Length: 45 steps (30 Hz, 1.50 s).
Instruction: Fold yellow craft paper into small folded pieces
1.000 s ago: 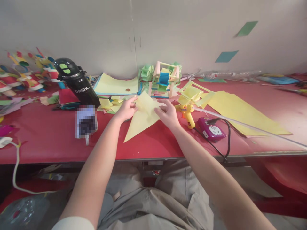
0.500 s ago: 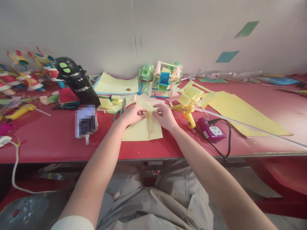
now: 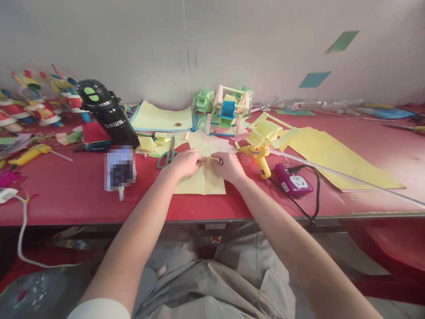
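A creased sheet of pale yellow paper (image 3: 201,185) lies near the table's front edge. My left hand (image 3: 187,163) is closed, its thumb and fingertips pinching the paper left of the crease. Just right of the crease, my right hand (image 3: 229,166) also has its fingers curled in a pinch on the sheet. The fingertips nearly meet, and they hide part of the paper. Scissors (image 3: 163,160) with grey-green handles lie beside my left hand. To the right of my other hand rests a yellow glue gun (image 3: 260,158).
A black bottle (image 3: 109,117) and a blurred-out object (image 3: 120,168) stand left. Behind my hands is a paper-strip model (image 3: 227,108). At right are a purple power socket (image 3: 294,180), its black cord and large yellow sheets (image 3: 335,153). Another glue gun (image 3: 29,156) lies far left.
My left hand has shifted slightly right and its fingers have closed in toward the crease. The right hand stays nearly in place, its fingers more curled.
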Tool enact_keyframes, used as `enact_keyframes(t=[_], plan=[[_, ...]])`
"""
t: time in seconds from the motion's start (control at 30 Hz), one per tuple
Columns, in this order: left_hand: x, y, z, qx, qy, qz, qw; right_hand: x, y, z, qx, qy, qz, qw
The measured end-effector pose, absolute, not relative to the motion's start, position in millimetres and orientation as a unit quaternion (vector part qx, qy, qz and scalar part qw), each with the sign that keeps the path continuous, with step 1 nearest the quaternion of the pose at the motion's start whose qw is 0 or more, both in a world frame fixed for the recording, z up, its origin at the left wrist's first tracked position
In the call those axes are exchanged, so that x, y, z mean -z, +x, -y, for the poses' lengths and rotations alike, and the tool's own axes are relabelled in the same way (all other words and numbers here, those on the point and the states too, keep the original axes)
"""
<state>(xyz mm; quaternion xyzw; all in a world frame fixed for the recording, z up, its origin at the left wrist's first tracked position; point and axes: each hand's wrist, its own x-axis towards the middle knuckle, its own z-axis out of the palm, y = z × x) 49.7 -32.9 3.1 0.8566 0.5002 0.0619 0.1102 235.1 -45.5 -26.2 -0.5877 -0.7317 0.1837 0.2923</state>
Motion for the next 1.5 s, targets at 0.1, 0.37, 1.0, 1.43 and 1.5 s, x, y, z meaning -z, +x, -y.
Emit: enact_keyframes(t=[0.1, 0.37, 1.0, 1.43, 1.5], plan=[[-4.1, 51.0, 33.5, -0.060, 0.849, -0.511, 0.118, 23.0, 234.5, 47.6, -0.175, -0.606, 0.734, 0.250], [-11.8, 55.8, 36.1, -0.032, 0.837, -0.535, 0.111, 21.1, 232.7, 48.3, -0.166, -0.622, 0.738, 0.203], [-10.7, 53.6, 34.4, -0.068, 0.825, -0.538, 0.160, 23.3, 234.1, 46.9, -0.188, -0.600, 0.740, 0.238], [0.0, 49.3, 30.6, -0.111, 0.826, -0.536, 0.130, 28.6, 237.0, 47.7, -0.201, -0.578, 0.720, 0.326], [3.6, 48.4, 28.8, -0.128, 0.824, -0.539, 0.120, 30.2, 237.4, 46.5, -0.211, -0.571, 0.720, 0.333]])
